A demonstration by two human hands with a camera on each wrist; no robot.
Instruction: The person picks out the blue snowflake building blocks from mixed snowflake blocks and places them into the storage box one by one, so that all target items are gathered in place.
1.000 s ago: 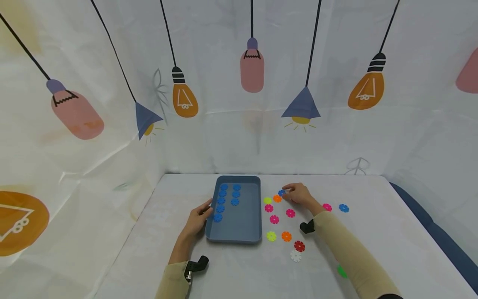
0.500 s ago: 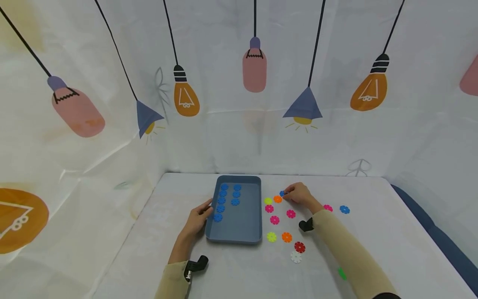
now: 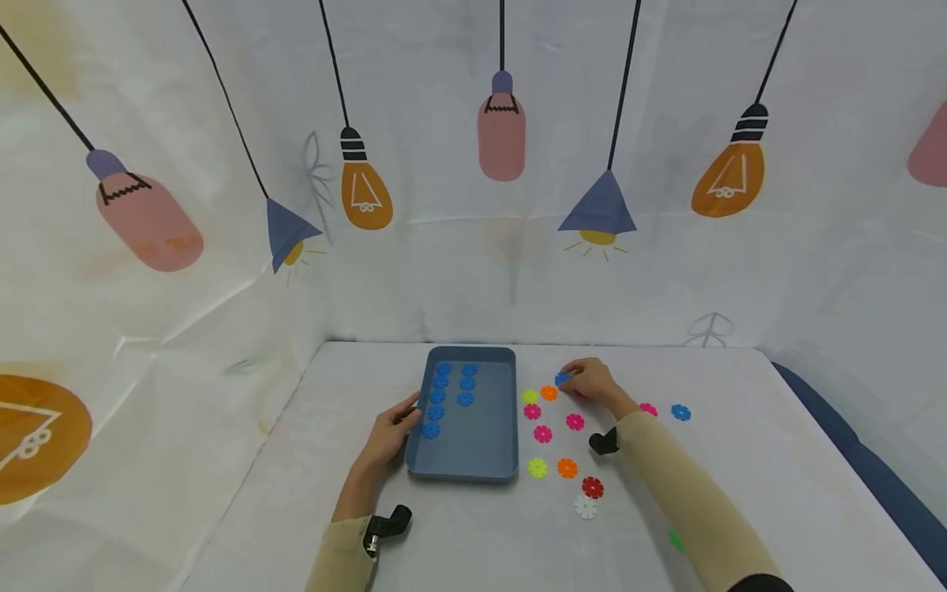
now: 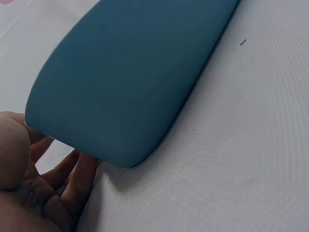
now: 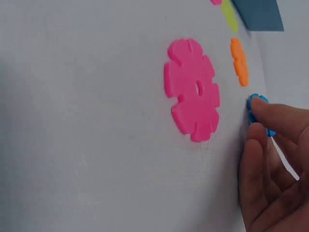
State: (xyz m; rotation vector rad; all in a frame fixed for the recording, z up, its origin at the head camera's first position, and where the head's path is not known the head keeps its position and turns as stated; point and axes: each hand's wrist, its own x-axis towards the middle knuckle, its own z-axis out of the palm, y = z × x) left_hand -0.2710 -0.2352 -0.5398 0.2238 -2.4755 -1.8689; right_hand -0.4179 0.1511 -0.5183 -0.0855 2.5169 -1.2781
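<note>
A blue-grey rectangular tray [image 3: 488, 436] lies on the white table, with several blue flower-shaped discs [image 3: 436, 396] in two columns on its left half. My left hand [image 3: 388, 433] holds the tray's left edge, thumb at the rim; in the left wrist view, its fingers [image 4: 79, 181] are partly behind the tray wall [image 4: 125, 92]. To the right of the tray, my right hand [image 3: 593, 383] pinches another blue flower-shaped disc [image 3: 561, 379] between thumb and fingers. The right wrist view has this hand close over the table, near an orange disc [image 5: 239, 63].
Pink [image 3: 575, 422], orange [image 3: 567, 468], yellow [image 3: 537, 468], red [image 3: 593, 487] and white [image 3: 585, 507] discs lie scattered right of the tray. Farther right is a blue disc [image 3: 681, 413]. A green disc [image 3: 676, 540] is partly behind the right sleeve. A printed cloth wall [image 3: 444, 279] stands behind the table.
My right fingers have closed on the blue disc and raised it slightly. The left hand and the tray have stayed in place.
</note>
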